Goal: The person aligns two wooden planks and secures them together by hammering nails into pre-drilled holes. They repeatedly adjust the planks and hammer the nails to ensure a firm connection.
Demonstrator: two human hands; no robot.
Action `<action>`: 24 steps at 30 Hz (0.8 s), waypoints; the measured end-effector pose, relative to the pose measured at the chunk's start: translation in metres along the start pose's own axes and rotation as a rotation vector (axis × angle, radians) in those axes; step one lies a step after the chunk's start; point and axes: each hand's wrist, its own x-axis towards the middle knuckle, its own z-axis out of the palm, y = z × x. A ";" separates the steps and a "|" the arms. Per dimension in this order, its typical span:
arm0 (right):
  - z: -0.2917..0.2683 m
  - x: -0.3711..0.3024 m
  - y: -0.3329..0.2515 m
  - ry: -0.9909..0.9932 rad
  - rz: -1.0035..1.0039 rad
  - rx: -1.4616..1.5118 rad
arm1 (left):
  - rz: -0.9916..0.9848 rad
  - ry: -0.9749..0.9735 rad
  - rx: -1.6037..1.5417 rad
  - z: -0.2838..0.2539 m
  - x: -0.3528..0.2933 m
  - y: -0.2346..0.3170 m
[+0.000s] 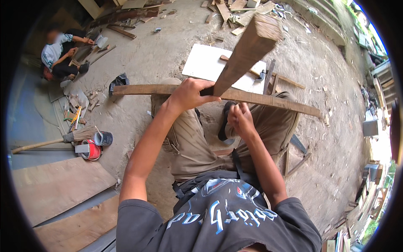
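Observation:
My left hand [189, 95] grips the lower end of a thick wooden bar [247, 52] that rises tilted up and to the right toward the camera. A long flat wooden plank [138, 89] lies across my knees, passing under both hands. My right hand [240, 119] is closed just below the plank near a black sandal [223, 124]; whether it holds anything small I cannot tell. A white board [203, 63] lies on the ground beyond the plank, with a hammer [259, 75] resting on it.
A seated person [58, 52] works at the far left among wood scraps. A brush [73, 136], a small tin [103, 138] and a red tape roll [91, 150] lie at the left. Plywood sheets [58, 189] lie lower left. Offcuts litter the top [235, 12].

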 end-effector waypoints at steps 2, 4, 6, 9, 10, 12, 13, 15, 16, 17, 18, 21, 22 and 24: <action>0.005 0.011 0.002 0.029 -0.128 -0.129 | 0.025 0.006 -0.022 -0.002 0.001 0.003; 0.025 0.021 -0.011 0.011 -0.199 -0.290 | 0.093 0.109 0.004 0.003 -0.004 -0.008; 0.029 0.032 -0.007 -0.013 -0.243 -0.204 | 0.133 0.171 0.003 0.003 0.004 -0.008; 0.041 0.042 -0.018 0.008 -0.335 -0.189 | 0.054 0.160 -0.036 -0.007 0.017 0.001; 0.045 0.046 -0.026 0.017 -0.385 -0.205 | -0.013 0.125 -0.058 -0.014 0.020 0.007; 0.068 0.049 -0.051 0.043 -0.479 -0.235 | -0.114 0.115 -0.183 -0.027 0.028 0.016; 0.081 0.053 -0.064 0.064 -0.523 -0.242 | -0.145 0.140 -0.287 -0.031 0.034 0.018; 0.106 0.063 -0.102 0.079 -0.652 -0.350 | -0.151 0.186 -0.401 -0.044 0.056 0.023; 0.115 0.070 -0.123 0.074 -0.707 -0.415 | -0.142 0.238 -0.418 -0.051 0.070 0.032; 0.126 0.079 -0.142 0.076 -0.755 -0.420 | -0.123 0.265 -0.438 -0.057 0.084 0.035; 0.136 0.088 -0.159 0.073 -0.801 -0.422 | -0.107 0.295 -0.456 -0.065 0.097 0.037; 0.158 0.110 -0.203 0.070 -0.868 -0.454 | -0.148 0.224 -0.571 -0.088 0.133 0.047; 0.163 0.117 -0.214 0.070 -0.889 -0.453 | -0.116 0.221 -0.664 -0.091 0.142 0.050; 0.168 0.119 -0.229 0.118 -0.888 -0.511 | -0.061 0.205 -0.852 -0.090 0.158 0.056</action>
